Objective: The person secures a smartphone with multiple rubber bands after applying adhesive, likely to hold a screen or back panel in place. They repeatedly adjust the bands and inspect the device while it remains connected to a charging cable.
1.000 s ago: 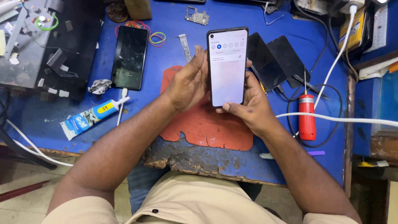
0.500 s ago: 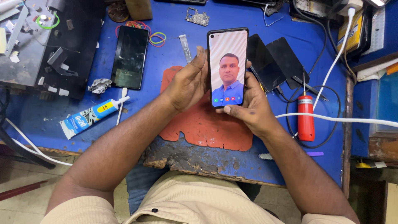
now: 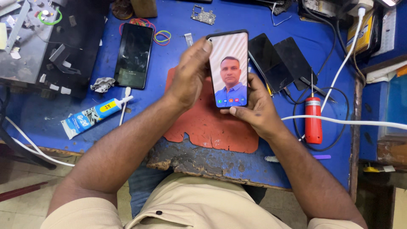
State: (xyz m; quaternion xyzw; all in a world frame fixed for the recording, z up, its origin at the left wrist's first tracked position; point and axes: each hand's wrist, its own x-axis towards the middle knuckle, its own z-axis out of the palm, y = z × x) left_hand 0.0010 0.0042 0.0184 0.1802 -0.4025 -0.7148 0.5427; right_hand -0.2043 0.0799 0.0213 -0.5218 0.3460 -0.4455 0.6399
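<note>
I hold a smartphone (image 3: 229, 68) upright above a worn orange mat (image 3: 210, 127) on the blue workbench (image 3: 178, 59). Its lit screen shows a person's picture with a row of round buttons at the bottom. My left hand (image 3: 189, 76) grips the phone's left edge, with the fingers curled over its top corner. My right hand (image 3: 254, 104) cradles the phone from the right and below, the thumb resting at its bottom edge.
A dark phone (image 3: 134, 55) lies at the left, with a glue tube (image 3: 91, 116) and crumpled scrap (image 3: 101, 84) nearby. Two black screen panels (image 3: 280, 61), a red pen-shaped tool (image 3: 313, 118) and white cables (image 3: 343, 123) lie right. Coloured rubber bands (image 3: 159, 36) and a circuit board (image 3: 202, 15) lie farther back.
The screen changed from a white page to a person's picture. My left hand's fingers moved up over the phone's top left corner, and the phone tilted slightly.
</note>
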